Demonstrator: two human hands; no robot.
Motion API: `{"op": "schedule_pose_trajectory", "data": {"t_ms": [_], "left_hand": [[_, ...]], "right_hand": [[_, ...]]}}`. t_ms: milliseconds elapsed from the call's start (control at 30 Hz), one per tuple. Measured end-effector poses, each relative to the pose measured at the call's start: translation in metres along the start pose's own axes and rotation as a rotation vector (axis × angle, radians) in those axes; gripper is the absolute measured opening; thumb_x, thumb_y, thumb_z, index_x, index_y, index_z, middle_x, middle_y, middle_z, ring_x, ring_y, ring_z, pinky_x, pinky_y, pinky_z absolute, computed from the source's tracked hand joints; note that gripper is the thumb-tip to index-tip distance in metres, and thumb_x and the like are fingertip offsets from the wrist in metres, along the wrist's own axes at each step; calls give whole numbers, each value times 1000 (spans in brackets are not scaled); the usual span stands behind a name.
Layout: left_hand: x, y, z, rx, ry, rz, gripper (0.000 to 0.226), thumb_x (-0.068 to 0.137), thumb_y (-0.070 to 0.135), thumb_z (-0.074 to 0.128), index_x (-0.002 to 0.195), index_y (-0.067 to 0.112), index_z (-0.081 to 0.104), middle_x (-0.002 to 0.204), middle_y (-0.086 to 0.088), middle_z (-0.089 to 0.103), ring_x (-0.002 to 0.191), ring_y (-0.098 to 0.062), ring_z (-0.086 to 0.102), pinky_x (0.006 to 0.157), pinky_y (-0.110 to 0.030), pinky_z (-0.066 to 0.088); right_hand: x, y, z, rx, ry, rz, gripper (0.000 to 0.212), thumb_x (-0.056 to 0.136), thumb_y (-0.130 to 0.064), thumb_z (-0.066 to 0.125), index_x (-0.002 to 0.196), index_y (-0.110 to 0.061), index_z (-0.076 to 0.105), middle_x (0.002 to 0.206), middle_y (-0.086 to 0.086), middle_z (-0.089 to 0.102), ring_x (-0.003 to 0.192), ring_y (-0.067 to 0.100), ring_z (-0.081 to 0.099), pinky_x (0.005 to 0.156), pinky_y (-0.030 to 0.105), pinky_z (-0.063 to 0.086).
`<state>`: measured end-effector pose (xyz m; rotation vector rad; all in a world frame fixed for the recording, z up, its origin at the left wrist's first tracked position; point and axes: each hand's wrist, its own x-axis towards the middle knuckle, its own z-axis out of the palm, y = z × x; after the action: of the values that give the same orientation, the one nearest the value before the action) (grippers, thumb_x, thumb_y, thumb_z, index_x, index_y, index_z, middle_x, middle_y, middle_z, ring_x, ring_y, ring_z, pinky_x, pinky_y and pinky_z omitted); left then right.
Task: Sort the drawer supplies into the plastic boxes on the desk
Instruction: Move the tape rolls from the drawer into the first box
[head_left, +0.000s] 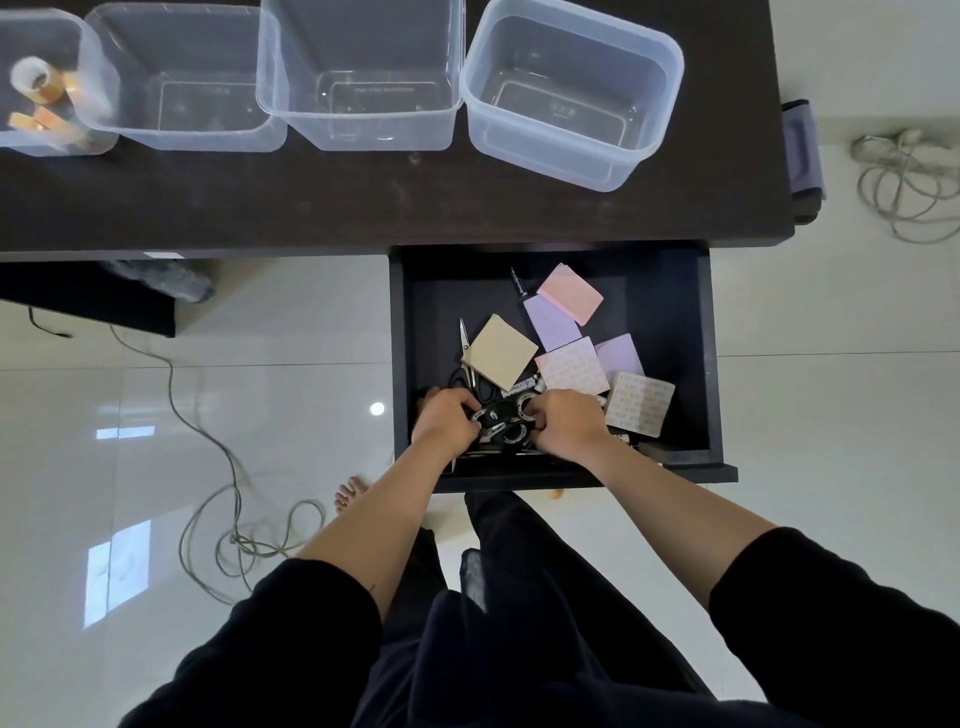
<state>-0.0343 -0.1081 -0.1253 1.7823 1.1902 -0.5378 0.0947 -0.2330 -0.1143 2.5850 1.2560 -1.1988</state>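
- Step: both hands gather a cluster of tape rolls (506, 423) at the near end of the open drawer (709, 364); judged a pick-up in progress.
- Grip: left hand (447, 418) and right hand (569, 421) curl round the rolls from either side, fingers hooked in.
- Orientation: cluster's long axis runs hand to hand; most rolls lie flat.
- Beyond the grip: scissors (464, 353), blades pointing away, partly under a tan pad (500, 352).
- Next: lift clear, carry to the boxes (571, 98); the far-left box (31, 83) already holds tape.
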Motion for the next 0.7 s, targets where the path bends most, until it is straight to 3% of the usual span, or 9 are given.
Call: {"op": "schedule_pose_trajectory", "data": {"t_ms": [100,200,333,467,700], "left_hand": [[1,1,0,8,31,4,18,78,16,73,84,29,62,109,-16,60,95,-29,61,82,-33,54],[3,0,1,37,47,19,16,78,14,72,77,25,61,110,-13,59,92,-25,61,84,-35,55],[2,0,0,53,77,28,13,79,11,69,75,21,61,112,-12,55,91,-24,60,84,-33,54],[1,2,1,73,86,26,6,79,11,68,83,16,67,115,-13,56,102,-25,58,88,-35,53],[-2,5,-1,88,93,21,9,79,13,69,87,10,68,113,-14,56,99,-26,58,85,-36,54]], "right_hand": [[-1,1,1,23,7,-15,43,74,-18,66,116,-28,64,98,-6,69,97,20,62,82,32,44],[0,2,3,-19,38,-20,37,79,-30,67,115,-28,65,100,-4,69,97,21,63,85,34,40],[3,-3,2,-173,81,-27,27,84,-42,62,102,-23,67,94,-1,69,90,25,63,76,32,33],[3,-7,-1,-203,92,-28,20,86,-36,60,91,-18,65,90,3,67,87,26,62,73,31,29],[-3,-4,-4,-61,110,-32,21,85,-26,58,72,-15,47,79,3,54,81,29,58,68,29,29]]}}
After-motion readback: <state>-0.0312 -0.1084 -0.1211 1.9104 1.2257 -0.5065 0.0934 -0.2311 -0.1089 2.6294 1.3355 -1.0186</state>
